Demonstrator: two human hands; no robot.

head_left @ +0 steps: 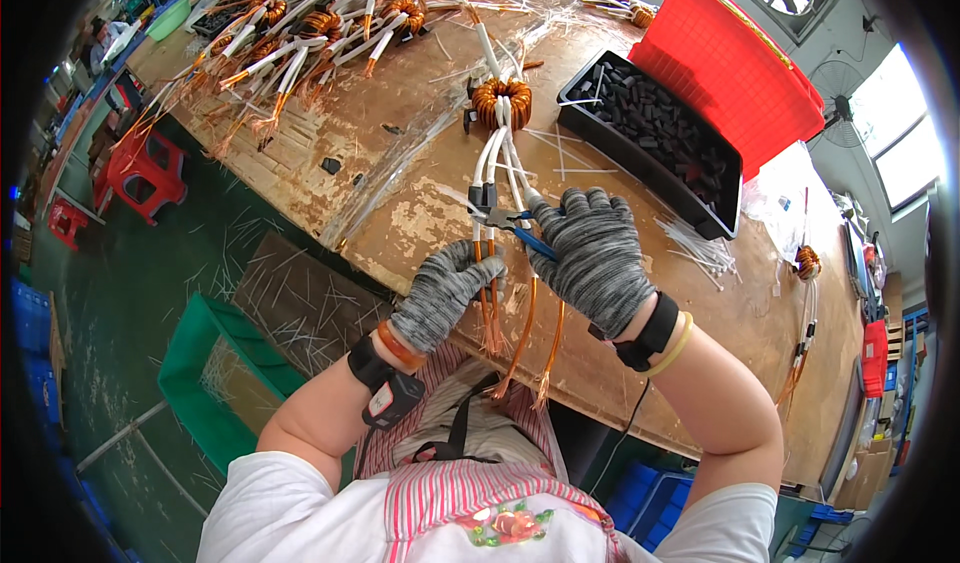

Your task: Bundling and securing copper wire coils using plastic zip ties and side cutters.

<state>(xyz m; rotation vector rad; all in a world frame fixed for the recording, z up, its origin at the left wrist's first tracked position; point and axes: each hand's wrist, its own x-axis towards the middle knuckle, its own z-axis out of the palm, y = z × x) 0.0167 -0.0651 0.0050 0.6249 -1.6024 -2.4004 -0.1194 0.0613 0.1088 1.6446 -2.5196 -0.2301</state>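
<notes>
The copper-wound coil (502, 104) lies on the worn wooden surface (415, 203) straight ahead of the person, its white-sleeved leads (490, 158) running down toward the body and ending in bare orange-copper strands. A black piece (482, 199) sits around two of these leads, with a thin white strip sticking out to its left. The left hand (440, 293), in a grey knitted glove, is partly closed, thumb and fingers pinching the copper ends just below the black piece. The right hand (592, 253), gloved alike, is curled loosely around blue-handled pliers (536, 242), whose jaws are beside the black piece; how far they are parted is too small to tell. Right of the coil stands a black tray (714, 225) filled with small black pieces (650, 113), and behind it a tilted red bin (715, 63). A bundle of white strips (698, 250) lies near the right hand. Farther off, a heap of similar coils (320, 25) covers the upper left, and another coil (808, 263) rests near the right edge. On the floor at left are a green crate (185, 363) and a red stool (150, 175).
</notes>
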